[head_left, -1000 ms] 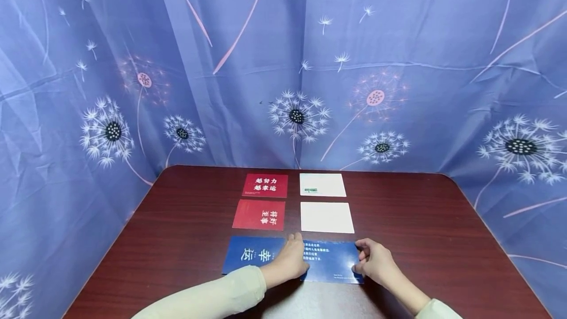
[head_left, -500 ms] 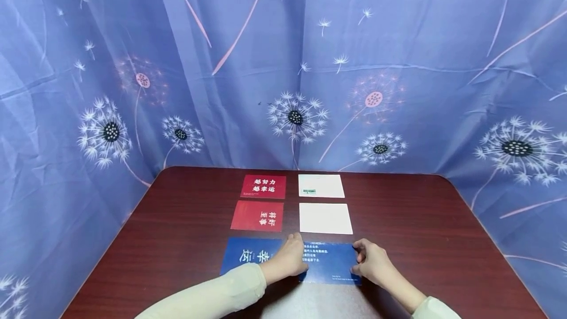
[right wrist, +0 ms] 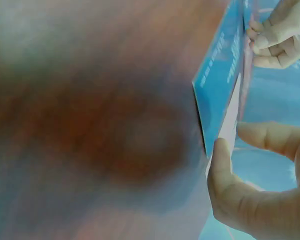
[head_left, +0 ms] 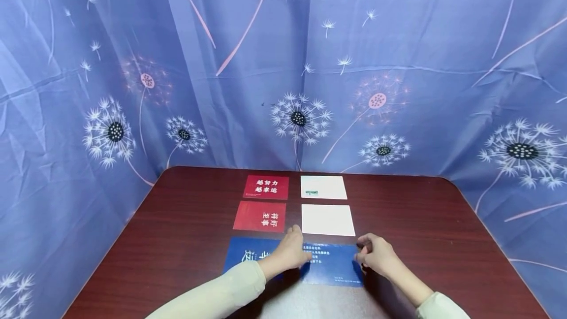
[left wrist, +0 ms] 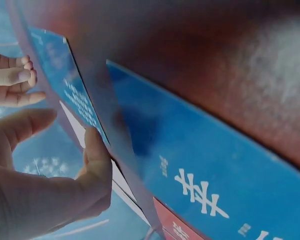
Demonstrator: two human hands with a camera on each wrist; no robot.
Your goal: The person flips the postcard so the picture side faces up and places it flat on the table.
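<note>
Two blue cards with white writing lie side by side near the front of the table. Over the inner edges of the left blue card and the right blue card hovers my left hand, its thumb and fingers spread apart with nothing between them in the left wrist view. My right hand is just off the right card's outer edge. In the right wrist view its thumb and forefinger stand apart, holding nothing. The left hand and forearm hide part of the left card.
Behind the blue cards, two red cards, the far one and the near one, form a left column. A white card with a small green print and a plain white card form the right one. A dandelion-patterned curtain borders the dark red table.
Both hands have let go of the right blue card's edges and risen slightly, with their fingers parting. The cards stay where they were; the head view has shifted a little.
</note>
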